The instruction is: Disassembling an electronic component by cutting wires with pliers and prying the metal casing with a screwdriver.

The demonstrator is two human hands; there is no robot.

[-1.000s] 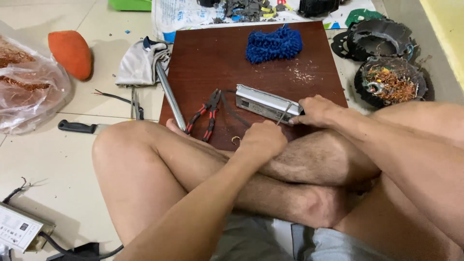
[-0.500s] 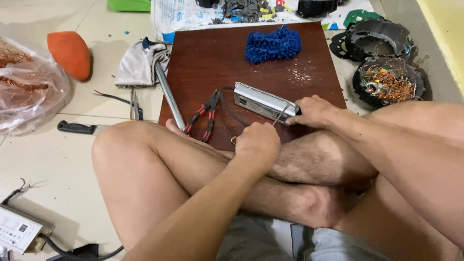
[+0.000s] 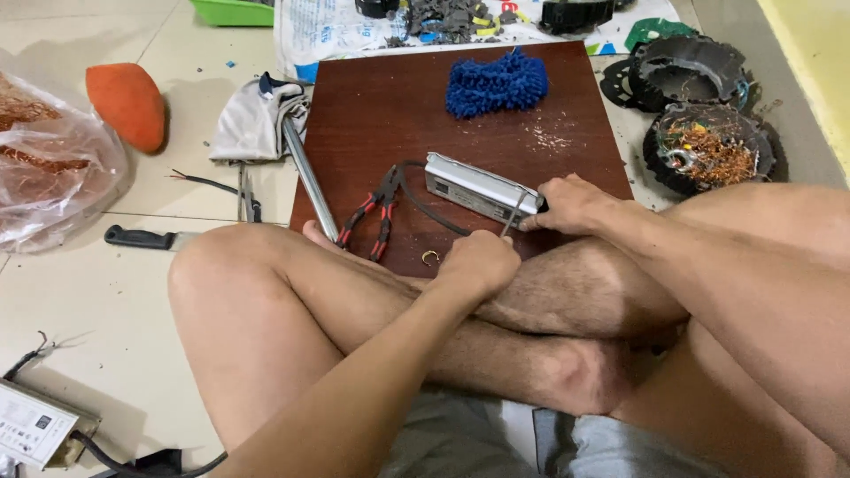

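Note:
A silver metal box [image 3: 478, 188] with a black cable [image 3: 425, 205] lies on a dark brown wooden board [image 3: 372, 115] in front of my crossed legs. My right hand [image 3: 567, 205] grips the near end of the box. My left hand [image 3: 478, 264] is closed just below it, pinching a thin grey wire [image 3: 512, 212] that runs up to the box's end. Red-handled pliers [image 3: 372, 212] lie on the board left of the box, untouched. A small metal ring [image 3: 430, 257] sits on the board near my left hand.
A blue fuzzy cloth [image 3: 496, 84] lies at the board's far end. A metal rod [image 3: 310, 181] and grey cloth [image 3: 252, 124] sit at its left edge. A black-handled knife [image 3: 142, 237], an orange object [image 3: 128, 104] and a plastic bag of copper wire [image 3: 44, 168] lie left; round motor parts [image 3: 708, 146] right.
Both hands stay at the box's near end; the left hand has shifted slightly along the wire. The box and pliers have hardly moved.

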